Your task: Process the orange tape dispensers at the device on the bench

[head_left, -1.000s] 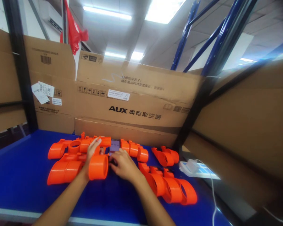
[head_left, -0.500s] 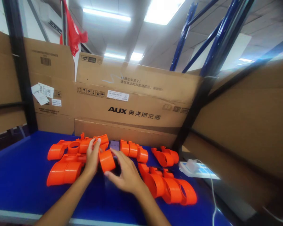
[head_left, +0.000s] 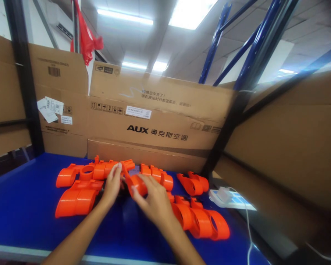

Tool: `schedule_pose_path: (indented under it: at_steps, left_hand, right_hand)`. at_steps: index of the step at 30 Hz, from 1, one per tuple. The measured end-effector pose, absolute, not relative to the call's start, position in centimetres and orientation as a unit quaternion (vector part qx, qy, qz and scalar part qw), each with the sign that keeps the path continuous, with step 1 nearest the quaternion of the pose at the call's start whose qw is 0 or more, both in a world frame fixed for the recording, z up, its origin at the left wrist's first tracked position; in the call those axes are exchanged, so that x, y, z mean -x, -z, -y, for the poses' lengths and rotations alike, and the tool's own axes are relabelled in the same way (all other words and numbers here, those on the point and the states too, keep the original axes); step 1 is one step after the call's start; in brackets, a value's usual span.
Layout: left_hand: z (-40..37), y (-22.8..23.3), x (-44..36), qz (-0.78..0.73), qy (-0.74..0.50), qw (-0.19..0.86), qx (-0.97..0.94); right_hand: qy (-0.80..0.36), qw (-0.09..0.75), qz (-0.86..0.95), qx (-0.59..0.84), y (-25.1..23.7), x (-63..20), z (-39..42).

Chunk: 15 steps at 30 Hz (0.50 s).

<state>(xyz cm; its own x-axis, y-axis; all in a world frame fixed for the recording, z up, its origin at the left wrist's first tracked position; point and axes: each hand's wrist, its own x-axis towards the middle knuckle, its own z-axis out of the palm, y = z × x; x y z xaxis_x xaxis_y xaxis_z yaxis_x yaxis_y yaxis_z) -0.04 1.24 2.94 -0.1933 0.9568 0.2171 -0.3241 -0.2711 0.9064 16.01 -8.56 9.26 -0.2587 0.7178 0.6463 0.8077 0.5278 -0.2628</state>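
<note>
Between my hands is an orange plastic ring-shaped part [head_left: 139,185], held above the blue table. My right hand [head_left: 156,200] has its thumb and fingers around the ring's side. My left hand [head_left: 113,186] is closed at the part's narrow upper end, its fingertips partly hidden. An orange clip-like piece [head_left: 128,164] shows just above the left fingertips; whether it belongs to the held part I cannot tell. Left of my hands lie joined-looking orange rings [head_left: 75,202]. Several more orange rings [head_left: 202,222] stand in a row to the right.
The blue tabletop [head_left: 24,209] lies beneath everything. Behind it stands a cardboard sheet [head_left: 160,110]. A phone [head_left: 134,170] is partly hidden behind my hands. At the right sits a white power strip [head_left: 233,200] with a white cable. Dark posts [head_left: 223,140] frame the table.
Both hands have shifted a little to the right with the orange part. The ring has turned and tilted, and my right fingers now cover more of it.
</note>
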Motion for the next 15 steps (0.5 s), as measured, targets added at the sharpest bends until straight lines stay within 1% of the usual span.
schedule_pose_path:
  at_steps: [2, 4, 5, 7, 10, 13, 15]
  left_hand:
    - [-1.0, -3.1, 0.0, -0.356, -0.656, 0.501, -0.438]
    - [-0.9, -3.2, -0.1, -0.345, -0.641, 0.511, -0.458]
    - [-0.8, -3.2, -0.1, -0.343, -0.632, 0.509, -0.473]
    - [-0.6, -3.3, -0.2, -0.342, -0.616, 0.498, -0.506]
    - [-0.3, -3.4, -0.5, -0.334, -0.599, 0.486, -0.541]
    - [-0.2, -3.5, -0.6, -0.335, -0.593, 0.479, -0.554]
    - [-0.1, -3.5, -0.6, -0.338, -0.591, 0.473, -0.559]
  right_hand:
    - [0.083, 0.401, 0.762, 0.502, -11.1, -18.0, 8.0]
    - [0.106, 0.402, 0.727, 0.546, -13.0, -20.4, 7.2]
    - [0.117, 0.388, 0.707, 0.579, -13.9, -21.6, 6.8]
    - [0.135, 0.331, 0.659, 0.662, -15.1, -24.1, 5.7]
    - [0.125, 0.213, 0.604, 0.758, -15.2, -27.3, 3.7]
    - [0.095, 0.127, 0.588, 0.793, -13.9, -29.6, 1.8]
    - [0.084, 0.097, 0.584, 0.802, -12.8, -30.6, 0.9]
